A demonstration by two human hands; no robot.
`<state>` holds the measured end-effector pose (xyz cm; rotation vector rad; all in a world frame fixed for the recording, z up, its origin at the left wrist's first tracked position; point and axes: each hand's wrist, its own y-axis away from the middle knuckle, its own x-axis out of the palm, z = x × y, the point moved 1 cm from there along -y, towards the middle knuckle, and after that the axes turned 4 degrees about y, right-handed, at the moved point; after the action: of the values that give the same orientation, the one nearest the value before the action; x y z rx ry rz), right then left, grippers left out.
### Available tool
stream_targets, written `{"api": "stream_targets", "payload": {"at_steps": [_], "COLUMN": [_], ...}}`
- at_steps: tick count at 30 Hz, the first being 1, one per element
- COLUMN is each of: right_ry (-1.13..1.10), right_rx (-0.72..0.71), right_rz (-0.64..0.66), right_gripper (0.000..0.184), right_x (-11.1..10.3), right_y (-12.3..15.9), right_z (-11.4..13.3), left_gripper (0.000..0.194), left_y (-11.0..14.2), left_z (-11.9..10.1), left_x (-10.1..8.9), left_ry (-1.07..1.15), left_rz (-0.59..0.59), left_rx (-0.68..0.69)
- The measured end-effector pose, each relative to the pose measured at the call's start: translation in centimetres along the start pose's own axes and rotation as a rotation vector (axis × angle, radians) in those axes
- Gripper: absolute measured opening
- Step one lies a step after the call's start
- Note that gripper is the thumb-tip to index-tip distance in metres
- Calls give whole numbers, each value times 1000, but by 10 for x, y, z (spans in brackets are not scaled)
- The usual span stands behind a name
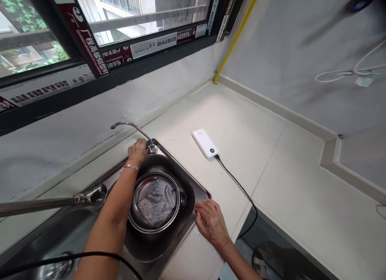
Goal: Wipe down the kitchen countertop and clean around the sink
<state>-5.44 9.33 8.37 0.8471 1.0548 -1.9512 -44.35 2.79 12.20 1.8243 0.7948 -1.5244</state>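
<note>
At the sink's (200, 197) far end, we are curling our left hand (138, 152) against the base of a tap (134, 126); its fingertips being hidden, we cannot tell whether they are gripping. Our right hand (212, 220) is resting loosely bent, holding nothing, on the sink's right edge. Inside the sink, a pot (152, 232) is sitting, a grey cloth (158, 203) lying within its rim.

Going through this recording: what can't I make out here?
In the head view:
Left hand fingertips: hidden behind the hand itself, at the tap.
A second handle on the pot, if any: covered by the left forearm.
The far end of the power bank's cable: hidden by the counter.
Dark object, upper right: blurred.
</note>
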Motion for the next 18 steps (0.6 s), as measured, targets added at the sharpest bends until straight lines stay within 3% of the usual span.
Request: {"api": "stream_targets", "payload": {"at_steps": [6,9,18], "right_ry": [-14,-21,-29], "right_rx": [12,14,-20], "right_rz": [2,7,-38], "right_gripper": [24,24,25], "right_x": [-2,-1,-3], "right_y": [-1,-2,1], "right_z": [0,0,-2], "left_gripper": [36,35,30], "left_y": [-18,-18,14], "left_z": [1,3,20], "left_x": [-1,1,6], "left_ry": [-33,-7,68], "left_rz": [35,-1,-53], "left_rx": [92,89,-29]}}
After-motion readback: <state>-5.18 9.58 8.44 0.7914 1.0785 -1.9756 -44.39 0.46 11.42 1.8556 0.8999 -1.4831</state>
